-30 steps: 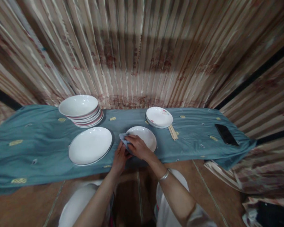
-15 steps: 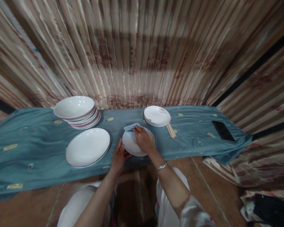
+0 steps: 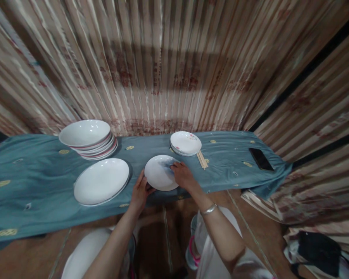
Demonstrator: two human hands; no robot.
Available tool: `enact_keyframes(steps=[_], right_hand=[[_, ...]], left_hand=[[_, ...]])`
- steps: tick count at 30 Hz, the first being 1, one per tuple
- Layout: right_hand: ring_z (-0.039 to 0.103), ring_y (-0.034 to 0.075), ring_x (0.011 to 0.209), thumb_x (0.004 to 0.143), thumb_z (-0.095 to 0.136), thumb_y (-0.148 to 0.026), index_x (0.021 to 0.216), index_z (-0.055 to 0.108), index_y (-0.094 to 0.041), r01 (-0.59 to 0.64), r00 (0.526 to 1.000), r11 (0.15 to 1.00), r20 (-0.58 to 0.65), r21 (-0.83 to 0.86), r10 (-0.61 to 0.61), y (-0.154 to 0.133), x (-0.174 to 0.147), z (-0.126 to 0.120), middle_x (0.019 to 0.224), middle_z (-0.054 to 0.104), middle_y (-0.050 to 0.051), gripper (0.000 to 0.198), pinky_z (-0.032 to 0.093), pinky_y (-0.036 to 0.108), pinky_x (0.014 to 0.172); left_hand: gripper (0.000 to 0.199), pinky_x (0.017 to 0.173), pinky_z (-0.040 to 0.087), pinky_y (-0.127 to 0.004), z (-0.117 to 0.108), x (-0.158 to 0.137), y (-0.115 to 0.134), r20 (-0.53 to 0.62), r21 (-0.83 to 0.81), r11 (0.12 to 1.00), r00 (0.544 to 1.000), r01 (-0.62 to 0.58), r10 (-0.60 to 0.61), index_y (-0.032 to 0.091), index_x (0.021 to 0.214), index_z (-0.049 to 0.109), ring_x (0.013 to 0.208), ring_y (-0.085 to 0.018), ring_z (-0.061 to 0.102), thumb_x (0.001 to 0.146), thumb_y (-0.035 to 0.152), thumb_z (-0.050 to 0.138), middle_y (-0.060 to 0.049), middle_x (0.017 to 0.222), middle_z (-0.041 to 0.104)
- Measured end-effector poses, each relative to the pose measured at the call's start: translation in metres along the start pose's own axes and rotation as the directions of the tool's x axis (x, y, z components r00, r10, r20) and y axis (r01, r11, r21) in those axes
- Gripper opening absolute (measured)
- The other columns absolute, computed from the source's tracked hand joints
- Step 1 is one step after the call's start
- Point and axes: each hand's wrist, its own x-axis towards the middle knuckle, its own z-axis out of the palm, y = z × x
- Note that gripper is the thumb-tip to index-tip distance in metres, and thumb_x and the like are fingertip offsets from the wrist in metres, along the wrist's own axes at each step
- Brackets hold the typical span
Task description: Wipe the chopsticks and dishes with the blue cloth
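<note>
A white round plate (image 3: pixel 158 176) lies near the front edge of the cloth-covered table. My left hand (image 3: pixel 140 190) grips its left rim, thumb on top and fingers reaching underneath. Over the right part of the plate is my right hand (image 3: pixel 184 175), fingers closed and pressed toward the surface. At its fingertips a blurred blue-grey patch shows, which looks like the blue cloth (image 3: pixel 168 165); the hand hides most of it.
To the left are a large oval plate (image 3: pixel 101 181) and a stack of bowls and plates (image 3: pixel 85 133). Behind my right hand stand small flowered plates (image 3: pixel 186 142) beside wooden chopsticks (image 3: pixel 202 160). A black phone (image 3: pixel 261 159) lies at the right end of the table (image 3: pixel 221 170).
My right hand has moved from the plate's far side toward its right rim, taking the cloth along. My left hand still holds the rim. The whole view has shifted slightly.
</note>
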Motion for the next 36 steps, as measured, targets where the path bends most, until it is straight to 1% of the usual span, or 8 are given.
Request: enact_keyframes(steps=[6, 10, 13, 17, 21, 25, 29, 36], right_hand=[[0.057, 0.023, 0.107, 0.082, 0.042, -0.006, 0.108, 0.067, -0.016, 0.054, 0.993, 0.995, 0.102, 0.084, -0.062, -0.004, -0.02, -0.015, 0.111, 0.066, 0.011, 0.037, 0.039, 0.037, 0.097], [0.058, 0.021, 0.107, 0.081, 0.044, -0.007, 0.107, 0.068, -0.018, 0.053, 0.989, 0.981, 0.129, 0.186, -0.078, -0.013, -0.028, -0.02, 0.114, 0.066, 0.009, 0.038, 0.041, 0.035, 0.096], [0.058, 0.02, 0.109, 0.08, 0.045, -0.007, 0.107, 0.069, -0.02, 0.089, 0.981, 0.957, 0.144, 0.276, -0.133, -0.022, -0.028, -0.02, 0.115, 0.065, 0.008, 0.038, 0.042, 0.035, 0.096], [0.058, 0.017, 0.105, 0.079, 0.045, -0.003, 0.105, 0.069, -0.022, 0.174, 0.961, 0.902, 0.131, 0.396, -0.243, -0.036, -0.023, -0.018, 0.113, 0.065, 0.005, 0.04, 0.043, 0.031, 0.095], [0.056, 0.017, 0.107, 0.081, 0.045, -0.003, 0.104, 0.067, -0.019, 0.222, 0.959, 0.861, 0.06, 0.457, -0.278, -0.049, -0.012, -0.009, 0.114, 0.063, 0.007, 0.036, 0.042, 0.031, 0.096], [0.053, 0.018, 0.109, 0.082, 0.044, -0.003, 0.109, 0.063, -0.017, 0.254, 0.962, 0.869, -0.022, 0.425, -0.271, -0.057, 0.002, 0.002, 0.115, 0.061, 0.009, 0.036, 0.04, 0.033, 0.096], [0.05, 0.019, 0.112, 0.083, 0.042, -0.003, 0.115, 0.058, -0.014, 0.278, 0.96, 0.897, -0.06, 0.344, -0.275, -0.059, 0.018, 0.007, 0.116, 0.058, 0.011, 0.038, 0.039, 0.035, 0.097], [0.046, 0.021, 0.118, 0.088, 0.037, -0.01, 0.125, 0.052, -0.011, 0.173, 0.985, 0.974, -0.023, 0.148, -0.172, -0.047, 0.036, 0.011, 0.126, 0.053, 0.014, 0.04, 0.034, 0.038, 0.102]], left_hand=[[0.059, 0.064, 0.056, -0.032, 0.002, -0.002, 0.001, -0.007, 0.004, 1.0, 1.0, -0.001, 0.001, 0.027, 0.135, 0.044, 0.082, -0.018, 0.066, 0.079, 0.033, 0.06, -0.011, 0.123, 0.06], [0.059, 0.063, 0.056, -0.031, 0.002, -0.003, 0.001, 0.015, -0.002, 1.0, 1.0, -0.013, 0.013, 0.026, 0.136, 0.043, 0.08, -0.017, 0.067, 0.08, 0.033, 0.06, -0.011, 0.122, 0.06], [0.058, 0.063, 0.056, -0.029, 0.002, -0.003, 0.002, 0.008, 0.001, 1.0, 1.0, -0.006, 0.006, 0.025, 0.135, 0.045, 0.077, -0.016, 0.067, 0.08, 0.032, 0.06, -0.01, 0.117, 0.063], [0.058, 0.061, 0.055, -0.027, 0.003, -0.004, 0.003, -0.006, 0.019, 1.0, 1.0, -0.001, 0.001, 0.023, 0.136, 0.044, 0.074, -0.015, 0.066, 0.081, 0.031, 0.059, -0.011, 0.114, 0.065], [0.057, 0.062, 0.055, -0.027, 0.002, -0.005, 0.004, 0.006, 0.026, 1.0, 1.0, -0.013, 0.013, 0.023, 0.137, 0.043, 0.077, -0.016, 0.066, 0.082, 0.029, 0.057, -0.011, 0.114, 0.064], [0.055, 0.061, 0.056, -0.027, 0.002, -0.005, 0.003, -0.022, 0.019, 1.0, 1.0, 0.013, -0.013, 0.023, 0.137, 0.043, 0.077, -0.016, 0.066, 0.084, 0.026, 0.054, -0.011, 0.118, 0.063], [0.058, 0.066, 0.057, -0.03, 0.002, -0.004, 0.003, -0.021, -0.001, 0.999, 0.999, 0.035, -0.035, 0.021, 0.139, 0.039, 0.078, -0.016, 0.067, 0.084, 0.026, 0.056, -0.011, 0.115, 0.064], [0.057, 0.071, 0.057, -0.033, 0.0, -0.004, 0.002, 0.028, -0.005, 1.0, 0.999, 0.027, -0.027, 0.023, 0.14, 0.038, 0.089, -0.018, 0.066, 0.085, 0.029, 0.053, -0.013, 0.132, 0.053]])
